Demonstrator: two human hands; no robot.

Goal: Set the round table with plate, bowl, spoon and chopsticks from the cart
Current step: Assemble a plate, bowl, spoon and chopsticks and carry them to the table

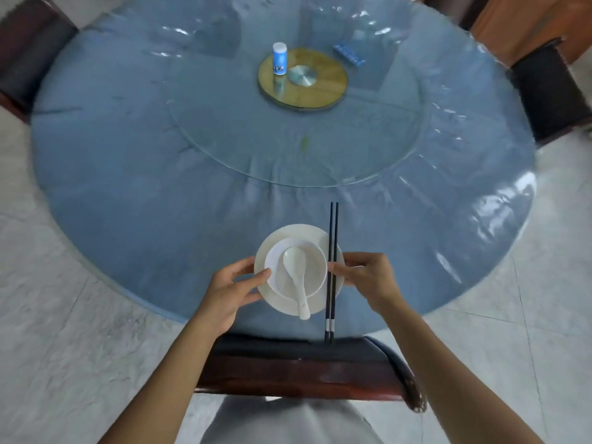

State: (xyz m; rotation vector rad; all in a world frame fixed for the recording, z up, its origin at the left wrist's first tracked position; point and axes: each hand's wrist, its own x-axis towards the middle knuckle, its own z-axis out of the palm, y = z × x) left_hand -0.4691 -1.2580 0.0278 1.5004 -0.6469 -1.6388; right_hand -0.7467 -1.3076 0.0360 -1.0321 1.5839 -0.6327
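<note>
Plate [298, 230], bowl [315, 267], spoon [296, 274] and chopsticks [333, 245] are all together in one stack at the near edge of the round table [160, 187]. They sit just past the back of a chair [298, 370]. The bowl sits on the plate and the spoon lies in the bowl. The chopsticks lie across the right side of the plate.

The left hand [230, 286] grips the left rim of the plate, with the thumb on top. The right hand [368, 274] grips the right rim, and its thumb presses the chopsticks down onto it. I cannot tell if the plate is touching the table or is just above it.

I think this is the putting-down step. Next, the plate needs to rest flat on the table. Then both hands can let go slowly so the chopsticks do not roll off. After that, the chopsticks may need a spot of their own beside the plate.

The chopsticks lie side by side. Their thin tips point away to the middle of the table, and their banded ends stick out over the chair. The spoon lies almost the same way. Its scoop is in the bowl and its handle points back at the person, out over the near rim of the plate.
</note>
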